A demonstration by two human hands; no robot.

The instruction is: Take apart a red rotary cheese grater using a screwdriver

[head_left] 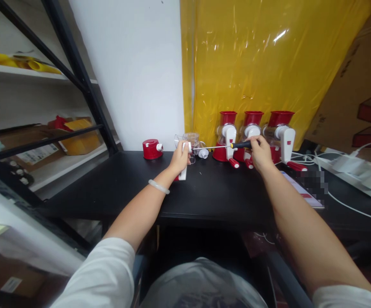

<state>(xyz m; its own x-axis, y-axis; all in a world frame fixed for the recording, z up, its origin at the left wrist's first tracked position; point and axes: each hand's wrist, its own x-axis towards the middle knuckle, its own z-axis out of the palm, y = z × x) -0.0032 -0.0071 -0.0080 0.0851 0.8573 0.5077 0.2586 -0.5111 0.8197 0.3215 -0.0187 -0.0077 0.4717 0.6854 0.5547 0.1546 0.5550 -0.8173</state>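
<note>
My right hand (261,155) is closed around the black and yellow handle of a screwdriver (241,145). Its long metal shaft points left, and the tip reaches a white part between the fingers of my left hand (180,157). That hand is closed on a white crank handle (183,174), whose red end shows below the fingers; much of it is hidden. Just behind stands a clear plastic housing (191,137), with a white fitting (203,153) beside it. To the left sits a red round base (151,149) with a white knob.
Three red and white hand-crank graters (227,136) stand along the back right. A phone (302,190), white cables and a power strip (348,171) lie on the black table (204,196) at right. Metal shelving (86,85) with boxes rises at left.
</note>
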